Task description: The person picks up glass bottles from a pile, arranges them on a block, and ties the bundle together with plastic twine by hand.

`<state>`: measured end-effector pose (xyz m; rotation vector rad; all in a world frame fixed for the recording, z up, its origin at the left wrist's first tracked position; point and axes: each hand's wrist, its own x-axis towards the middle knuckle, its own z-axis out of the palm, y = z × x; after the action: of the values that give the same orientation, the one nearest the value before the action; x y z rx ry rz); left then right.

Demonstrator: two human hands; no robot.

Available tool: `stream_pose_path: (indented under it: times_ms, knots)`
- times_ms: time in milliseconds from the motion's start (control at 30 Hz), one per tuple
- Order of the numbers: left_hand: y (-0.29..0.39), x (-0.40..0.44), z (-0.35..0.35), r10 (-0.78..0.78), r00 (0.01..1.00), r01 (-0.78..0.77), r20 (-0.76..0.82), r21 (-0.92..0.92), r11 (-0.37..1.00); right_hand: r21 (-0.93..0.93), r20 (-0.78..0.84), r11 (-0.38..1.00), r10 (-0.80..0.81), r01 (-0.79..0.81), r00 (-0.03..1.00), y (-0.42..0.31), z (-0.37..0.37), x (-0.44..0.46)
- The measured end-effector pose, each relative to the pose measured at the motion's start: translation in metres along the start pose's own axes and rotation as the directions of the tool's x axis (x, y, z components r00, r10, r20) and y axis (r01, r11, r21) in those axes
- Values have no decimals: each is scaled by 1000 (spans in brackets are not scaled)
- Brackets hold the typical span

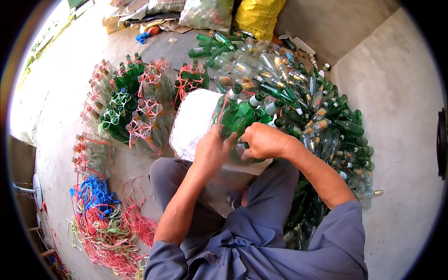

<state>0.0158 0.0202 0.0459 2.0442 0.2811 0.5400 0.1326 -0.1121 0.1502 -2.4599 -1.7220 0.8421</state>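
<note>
A group of green glass bottles (pixel 245 112) stands close together in front of me, with a pink-red strip (pixel 224 103) passing by the necks. My left hand (pixel 213 145) is closed at the near left side of this group, right by a dark bottle mouth (pixel 225 132). Its fingertips are partly hidden, and I cannot tell if they grip a neck or the strip. Curled in a pinch, my right hand (pixel 266 140) is at the near right side of the same bottles. What its fingers hold is hidden. A white slab-like surface (pixel 193 122) lies beside the bottles on the left.
Loose green and clear bottles (pixel 322 116) are heaped from the back round to my right. Strip-tied bottle bundles (pixel 122 112) stand on the left. Tangled pink and green strips (pixel 107 233) and blue strips (pixel 97 193) lie at front left. Full sacks (pixel 259 16) stand behind.
</note>
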Motion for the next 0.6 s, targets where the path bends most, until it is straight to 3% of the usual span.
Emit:
stream_pose_path:
  times_ms: [500,600]
  knots:
    - [-1,-1,-1,-7,1000,7,-7,11,1000,-54,22,997,-61,62,998,-12,2,-1]
    - [2,-1,-5,-67,997,66,33,38,997,-104,46,991,-80,84,996,-11,5,2]
